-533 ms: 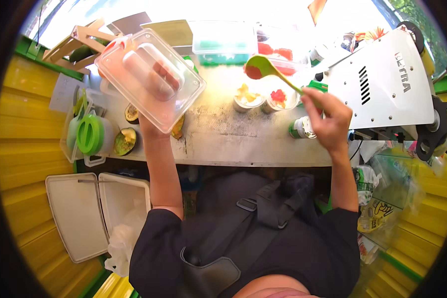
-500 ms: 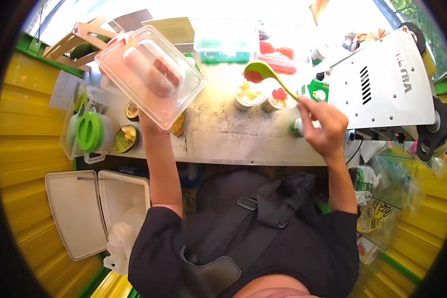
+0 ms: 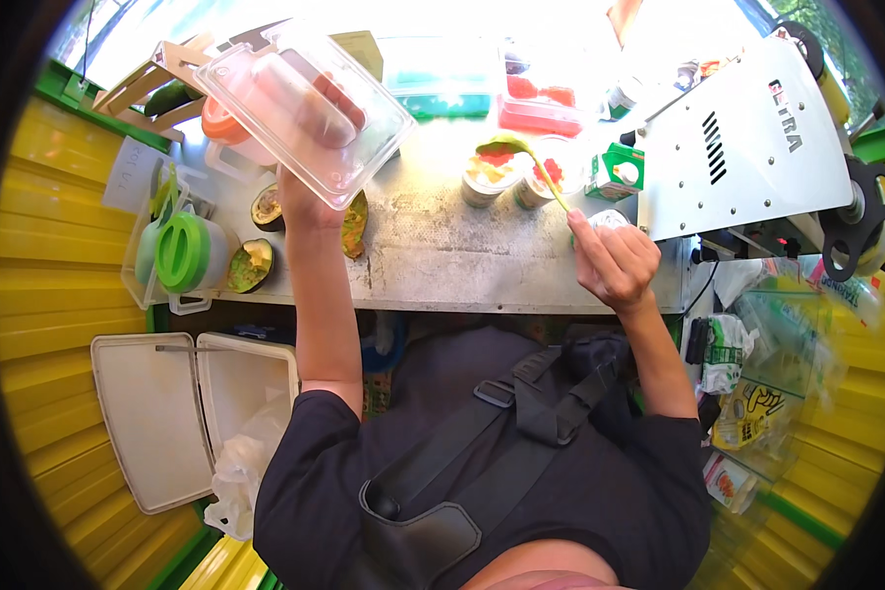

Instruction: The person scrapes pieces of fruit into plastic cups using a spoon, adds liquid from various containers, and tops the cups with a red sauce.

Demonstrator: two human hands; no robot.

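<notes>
My left hand [image 3: 305, 197] holds up a clear plastic lidded container [image 3: 305, 108] with red and pale contents, tilted above the grey counter [image 3: 442, 256]. My right hand [image 3: 615, 261] grips the handle of a green spoon [image 3: 521, 157], its bowl carrying red pieces over two small cups [image 3: 511, 177] filled with yellowish and red food.
Halved avocados [image 3: 256, 261] lie at the counter's left beside a green-lidded jar [image 3: 182, 251]. A white machine [image 3: 747, 147] stands at the right, with a small green carton [image 3: 615, 169] in front of it. Teal and red trays [image 3: 492, 88] sit at the back. An open white cooler [image 3: 192, 413] is on the floor at the left.
My right hand has pulled back toward me and lowered, bringing the spoon's bowl down over the cups. The left hand still holds the container up.
</notes>
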